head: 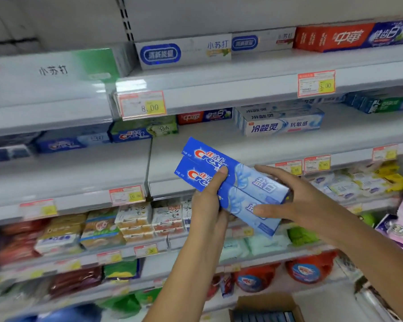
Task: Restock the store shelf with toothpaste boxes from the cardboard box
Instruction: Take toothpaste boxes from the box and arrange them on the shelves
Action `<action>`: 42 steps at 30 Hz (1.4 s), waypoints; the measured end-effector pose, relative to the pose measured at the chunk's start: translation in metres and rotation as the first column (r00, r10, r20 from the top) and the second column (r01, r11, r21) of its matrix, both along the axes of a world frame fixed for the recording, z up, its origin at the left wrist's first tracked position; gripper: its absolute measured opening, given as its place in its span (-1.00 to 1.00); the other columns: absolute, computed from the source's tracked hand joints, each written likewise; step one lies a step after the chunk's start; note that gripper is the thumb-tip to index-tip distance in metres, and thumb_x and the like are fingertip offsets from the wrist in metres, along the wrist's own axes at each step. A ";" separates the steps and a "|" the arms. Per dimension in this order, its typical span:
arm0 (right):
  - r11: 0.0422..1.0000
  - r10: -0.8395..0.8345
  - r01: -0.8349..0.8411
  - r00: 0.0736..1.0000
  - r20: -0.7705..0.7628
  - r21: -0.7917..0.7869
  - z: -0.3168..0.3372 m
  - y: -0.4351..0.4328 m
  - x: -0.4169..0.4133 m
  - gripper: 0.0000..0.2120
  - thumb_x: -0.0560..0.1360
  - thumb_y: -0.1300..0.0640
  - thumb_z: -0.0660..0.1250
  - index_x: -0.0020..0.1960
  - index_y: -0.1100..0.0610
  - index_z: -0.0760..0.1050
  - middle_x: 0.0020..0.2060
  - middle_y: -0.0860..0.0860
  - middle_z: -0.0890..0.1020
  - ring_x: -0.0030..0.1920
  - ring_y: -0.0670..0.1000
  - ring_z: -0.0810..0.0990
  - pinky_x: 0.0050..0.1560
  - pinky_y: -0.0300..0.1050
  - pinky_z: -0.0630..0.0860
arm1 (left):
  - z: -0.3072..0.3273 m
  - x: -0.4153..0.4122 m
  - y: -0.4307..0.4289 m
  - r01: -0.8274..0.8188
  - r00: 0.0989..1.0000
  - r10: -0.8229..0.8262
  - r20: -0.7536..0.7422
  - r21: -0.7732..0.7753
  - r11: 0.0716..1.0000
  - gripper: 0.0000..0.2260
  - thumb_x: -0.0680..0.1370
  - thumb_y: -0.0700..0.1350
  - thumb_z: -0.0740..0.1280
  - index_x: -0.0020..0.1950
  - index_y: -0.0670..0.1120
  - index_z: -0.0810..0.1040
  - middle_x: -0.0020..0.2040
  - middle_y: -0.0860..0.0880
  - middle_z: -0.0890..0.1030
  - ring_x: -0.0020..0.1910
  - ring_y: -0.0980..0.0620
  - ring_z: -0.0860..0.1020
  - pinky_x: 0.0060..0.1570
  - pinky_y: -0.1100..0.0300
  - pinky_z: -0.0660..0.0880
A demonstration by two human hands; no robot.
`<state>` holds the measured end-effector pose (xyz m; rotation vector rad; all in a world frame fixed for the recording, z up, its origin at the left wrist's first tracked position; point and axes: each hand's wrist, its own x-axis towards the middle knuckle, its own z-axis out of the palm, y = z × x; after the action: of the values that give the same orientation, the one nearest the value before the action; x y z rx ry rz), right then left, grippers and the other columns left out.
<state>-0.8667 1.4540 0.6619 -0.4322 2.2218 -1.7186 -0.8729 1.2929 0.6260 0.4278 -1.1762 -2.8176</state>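
I hold two long blue cardboard toothpaste boxes [249, 176] between both hands, in the air in front of the front edge of the white metal store shelf [277, 147]. They lie side by side with their long edges touching, and slant down from upper left to lower right. Each has a red and white Crest logo at its deep blue left end, fading to a paler blue swirl with white lettering towards the right end.

My left hand [207, 205] grips the pair from below near the logo end, with the thumb pressed across the front of the lower box. My right hand [300, 201] clasps the right end, with the fingers curled over the top edge and the thumb on the lower box.

On the shelf board behind, a green and blue Crest box [142, 131] sits at the left end and a stack of white and pale blue boxes [281, 124] stands further right. The open brown cardboard box [263, 300] is below my arms, with dark blue packs showing inside.
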 end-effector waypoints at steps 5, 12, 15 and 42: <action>0.997 -0.057 0.045 0.977 -0.205 -0.064 -0.003 -0.054 -0.008 -0.22 0.28 0.06 0.54 0.37 -0.28 0.26 -0.08 -0.09 0.66 -0.13 -0.15 0.67 -0.20 -0.25 0.60 | -0.001 0.006 -0.035 -0.173 0.984 0.176 -0.028 0.071 0.982 -0.85 0.48 -0.14 0.38 0.02 -0.11 0.56 -0.01 -0.13 0.68 -0.16 -0.07 0.66 -0.08 -0.01 0.60; 0.984 0.111 -0.148 0.943 -0.312 -0.095 0.003 -0.141 -0.018 -0.47 0.36 0.17 0.52 0.22 -0.16 0.42 0.04 -0.21 0.60 -0.03 -0.22 0.61 -0.06 -0.26 0.60 | 0.006 0.008 -0.113 -0.360 0.929 0.365 -0.054 0.080 0.929 -0.59 0.47 0.00 0.39 0.25 -0.16 0.51 0.16 -0.21 0.61 0.05 -0.18 0.60 0.15 -0.14 0.51; 0.974 0.115 -0.169 0.943 -0.312 -0.151 0.009 -0.178 -0.030 -0.57 0.39 0.20 0.50 0.17 -0.07 0.48 0.03 -0.17 0.60 -0.07 -0.28 0.59 -0.11 -0.33 0.58 | 0.015 0.008 -0.146 -0.401 0.912 0.406 -0.061 0.079 0.912 -0.63 0.47 -0.02 0.40 0.19 -0.19 0.53 0.12 -0.21 0.63 0.04 -0.16 0.62 0.15 -0.14 0.51; 0.913 0.306 -0.338 0.938 -0.163 -0.229 -0.011 -0.358 -0.140 -0.61 0.48 0.29 0.37 0.19 -0.11 0.52 0.13 -0.03 0.61 0.09 -0.04 0.61 0.06 -0.15 0.59 | 0.010 0.001 -0.388 -0.136 0.931 0.272 -0.244 -0.922 -0.362 -0.47 0.40 0.04 0.49 0.29 -0.09 0.44 0.27 -0.13 0.41 0.25 -0.11 0.39 0.24 0.11 0.34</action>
<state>-1.0066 1.0960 0.6510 -0.9348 1.8749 -1.8348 -0.8719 0.9044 0.6363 0.4360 -2.4871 -0.5265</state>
